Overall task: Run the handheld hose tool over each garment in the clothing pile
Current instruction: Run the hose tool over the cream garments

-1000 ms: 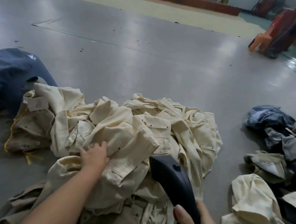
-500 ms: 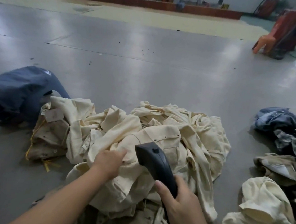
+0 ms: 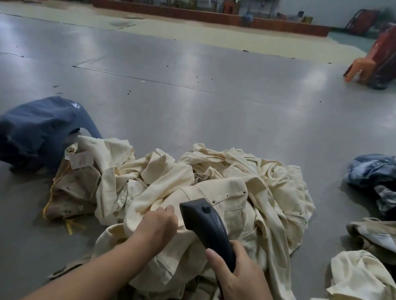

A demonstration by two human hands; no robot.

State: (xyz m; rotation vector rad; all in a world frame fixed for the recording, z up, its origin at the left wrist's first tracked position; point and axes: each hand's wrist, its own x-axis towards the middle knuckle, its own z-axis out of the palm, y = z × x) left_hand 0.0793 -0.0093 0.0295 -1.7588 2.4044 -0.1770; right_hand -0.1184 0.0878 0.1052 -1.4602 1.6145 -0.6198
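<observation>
A dark blue garment (image 3: 36, 132) lies bunched at the left on the grey floor (image 3: 196, 106), touching the edge of the cream clothing pile (image 3: 224, 188) heaped in the middle. The left hand (image 3: 158, 223) rests on the pile's top shirt with its fingers curled into the cloth. Just to its right, the right hand (image 3: 240, 277) grips the handle of the dark handheld hose tool (image 3: 205, 223), whose head is over the same shirt. Further right, apart from the pile, lie a second heap of cream and denim clothes (image 3: 377, 239). Bare floor stretches beyond the pile to a red chair (image 3: 379, 63) at far right and cluttered benches along the back wall.
</observation>
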